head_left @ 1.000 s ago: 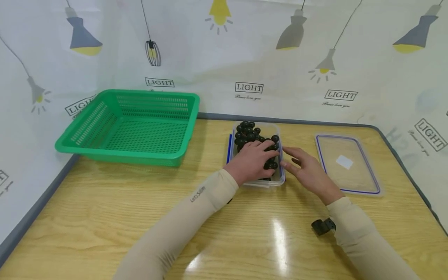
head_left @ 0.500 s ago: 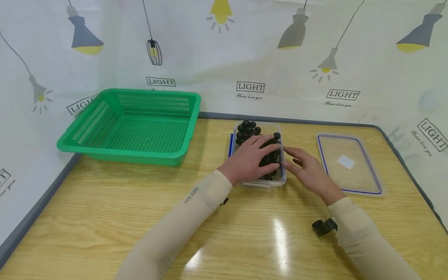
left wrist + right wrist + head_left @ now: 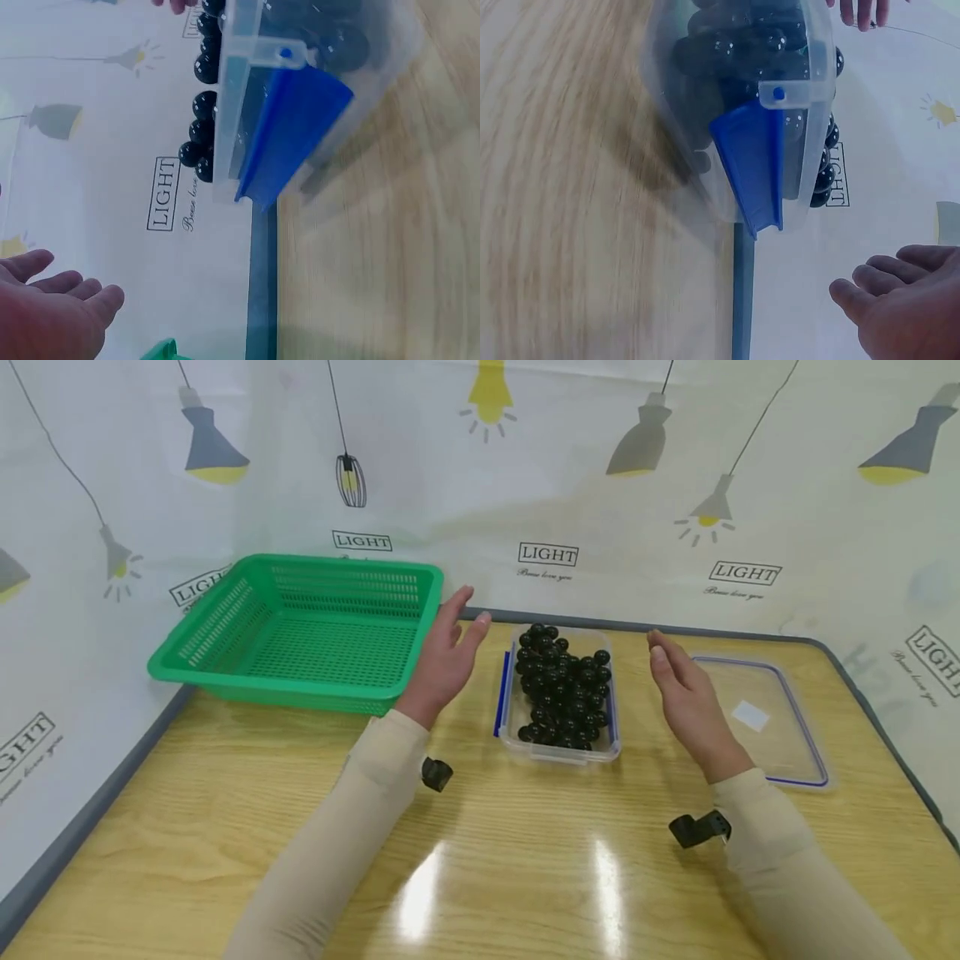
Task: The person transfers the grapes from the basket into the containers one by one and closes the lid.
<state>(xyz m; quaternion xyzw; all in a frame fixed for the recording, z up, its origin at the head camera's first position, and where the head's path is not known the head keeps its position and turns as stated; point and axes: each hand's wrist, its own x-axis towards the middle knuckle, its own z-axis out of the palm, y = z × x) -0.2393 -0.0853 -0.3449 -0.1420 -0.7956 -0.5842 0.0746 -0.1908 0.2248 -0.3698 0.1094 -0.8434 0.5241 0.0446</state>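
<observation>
Dark, glossy grapes (image 3: 558, 689) fill a clear plastic container (image 3: 558, 753) near the back middle of the table, some rising above its rim. Blue side latches (image 3: 296, 124) hang unfastened in both wrist views. My left hand (image 3: 442, 664) is held left of the container, beside the green basket, its fingers extended and holding nothing. On the other side, my right hand (image 3: 693, 710) stays apart from the container with straight fingers, between it and the clear lid (image 3: 798, 727). Nothing is in that hand either.
A green plastic basket (image 3: 300, 695) with slotted walls and no contents stands at the back left. The lid, with a blue seal and a white label (image 3: 750, 716), lies flat at the right. A printed wall sheet (image 3: 420, 468) rises behind the table.
My left hand has lifted off the grapes and moved left toward the basket. My right hand has drawn away from the container's side to the right. The grapes are now uncovered.
</observation>
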